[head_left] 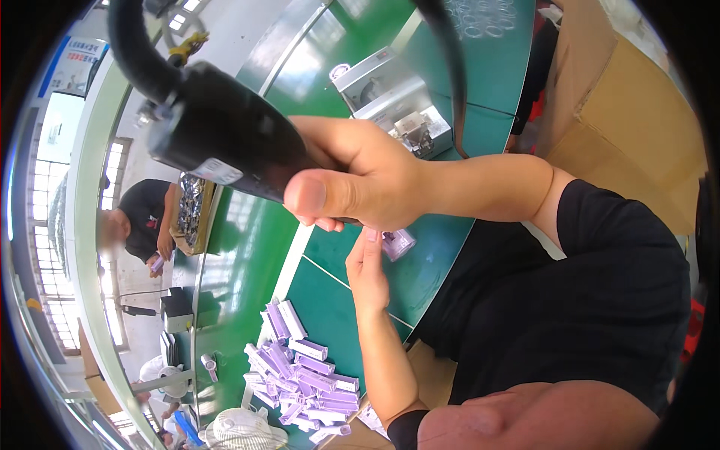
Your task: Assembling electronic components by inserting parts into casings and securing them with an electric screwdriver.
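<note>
My right hand [360, 176] is wrapped around a black electric screwdriver [232, 135] with a thick black cable rising from its end. Its tip is hidden behind my fingers. Just below, my left hand [367, 277] is closed on a small purple plastic casing [397, 244], partly covered by the fingers. The casing is held over the green tabletop [431, 262], under my right hand. Along the tabletop toward the lower edge lies a heap of purple and white casings [307, 382].
Beyond my right hand stands a metal screw feeder [401, 109]. Clear rings [480, 19] lie at the top. A cardboard box [630, 112] is at the upper right. Opposite, a person in black [146, 221] handles a purple piece near a parts tray [191, 214]. A white fan [244, 430] is low down.
</note>
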`<state>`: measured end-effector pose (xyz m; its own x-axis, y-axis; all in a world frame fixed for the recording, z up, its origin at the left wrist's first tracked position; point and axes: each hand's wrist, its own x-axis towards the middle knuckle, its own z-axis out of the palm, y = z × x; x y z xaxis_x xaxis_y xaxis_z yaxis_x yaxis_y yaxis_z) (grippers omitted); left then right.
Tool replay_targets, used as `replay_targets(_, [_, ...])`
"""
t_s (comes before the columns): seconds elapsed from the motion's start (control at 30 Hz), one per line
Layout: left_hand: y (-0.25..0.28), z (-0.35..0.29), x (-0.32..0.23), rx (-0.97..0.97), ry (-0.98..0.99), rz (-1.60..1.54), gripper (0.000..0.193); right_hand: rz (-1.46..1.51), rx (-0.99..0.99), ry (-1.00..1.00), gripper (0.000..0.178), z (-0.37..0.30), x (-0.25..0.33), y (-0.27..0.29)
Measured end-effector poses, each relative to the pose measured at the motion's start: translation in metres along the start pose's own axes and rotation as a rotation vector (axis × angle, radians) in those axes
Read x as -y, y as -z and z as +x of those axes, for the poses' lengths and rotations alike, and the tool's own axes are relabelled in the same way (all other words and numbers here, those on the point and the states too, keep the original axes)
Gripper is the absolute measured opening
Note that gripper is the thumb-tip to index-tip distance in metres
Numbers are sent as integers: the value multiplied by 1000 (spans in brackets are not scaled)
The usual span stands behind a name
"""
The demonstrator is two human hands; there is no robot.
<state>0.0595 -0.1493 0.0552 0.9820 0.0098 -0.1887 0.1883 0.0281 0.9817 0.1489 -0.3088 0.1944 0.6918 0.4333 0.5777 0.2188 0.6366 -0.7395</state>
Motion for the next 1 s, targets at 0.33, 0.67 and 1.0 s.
replay_targets(0.33, [7, -3, 8, 25, -8, -179, 43, 2, 14, -12, 60, -5, -23, 3])
replay_targets(0.67, [14, -1, 18, 48, -44, -208, 34, 88, 91, -65, 54, -11, -35, 7])
replay_targets(1.0, [6, -4, 23, -16, -113, -232, 37, -48, 101, -45, 66, -15, -40, 11])
